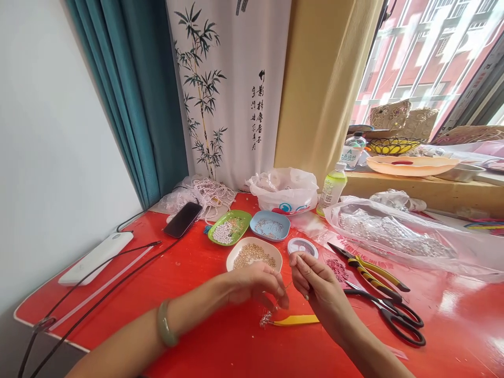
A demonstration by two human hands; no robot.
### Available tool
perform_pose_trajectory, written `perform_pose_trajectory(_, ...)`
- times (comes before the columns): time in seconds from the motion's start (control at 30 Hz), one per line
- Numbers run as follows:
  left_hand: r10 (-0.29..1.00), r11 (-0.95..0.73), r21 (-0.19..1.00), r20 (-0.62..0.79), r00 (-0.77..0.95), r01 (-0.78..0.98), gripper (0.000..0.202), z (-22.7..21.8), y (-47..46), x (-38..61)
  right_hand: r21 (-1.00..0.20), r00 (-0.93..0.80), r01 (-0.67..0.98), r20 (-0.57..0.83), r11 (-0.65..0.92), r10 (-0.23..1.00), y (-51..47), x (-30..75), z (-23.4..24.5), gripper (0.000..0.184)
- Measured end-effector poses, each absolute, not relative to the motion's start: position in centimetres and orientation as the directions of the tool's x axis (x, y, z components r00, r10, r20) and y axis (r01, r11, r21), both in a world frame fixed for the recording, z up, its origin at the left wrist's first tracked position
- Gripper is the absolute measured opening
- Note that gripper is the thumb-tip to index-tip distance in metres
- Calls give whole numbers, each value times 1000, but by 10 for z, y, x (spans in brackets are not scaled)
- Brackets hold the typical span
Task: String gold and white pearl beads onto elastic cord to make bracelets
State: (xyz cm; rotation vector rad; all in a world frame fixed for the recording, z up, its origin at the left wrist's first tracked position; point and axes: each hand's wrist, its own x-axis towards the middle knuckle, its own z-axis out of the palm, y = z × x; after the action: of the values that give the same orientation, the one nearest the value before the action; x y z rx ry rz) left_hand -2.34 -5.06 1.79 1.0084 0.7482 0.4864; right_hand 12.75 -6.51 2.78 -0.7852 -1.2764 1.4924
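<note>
My left hand, with a green bangle at its wrist, is blurred and loosely curved over the table in front of the cream dish. Just below its fingers is a small cluster of clear beads; whether the fingers hold it is unclear. My right hand is raised to the right, thumb and fingers pinched together. What it pinches is too fine to make out; a faint thin strand shows between the hands. Yellow tweezers lie below both hands, their tip by the bead cluster.
Gold beads fill the cream dish; green and blue dishes stand behind. To the right lie pink beads, pliers and black scissors. Plastic bags, a bottle, a phone and a white power bank surround them.
</note>
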Motion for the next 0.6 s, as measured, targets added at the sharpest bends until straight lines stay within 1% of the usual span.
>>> perform_pose_trajectory(0.27,665,499,865,-339,665,-57,6,23,-53,-20,-944,-288,-331,106,5,952,-67,128,29,22)
perform_pose_trajectory(0.47,632,530,847,-360,686,-44,8,22,-53,-19,-934,-300,-356,112,-3,947,-67,129,29,21)
perform_pose_trajectory(0.6,608,525,850,-344,715,-38,6,22,-53,-20,-935,-302,-355,107,-7,947,-69,128,32,21)
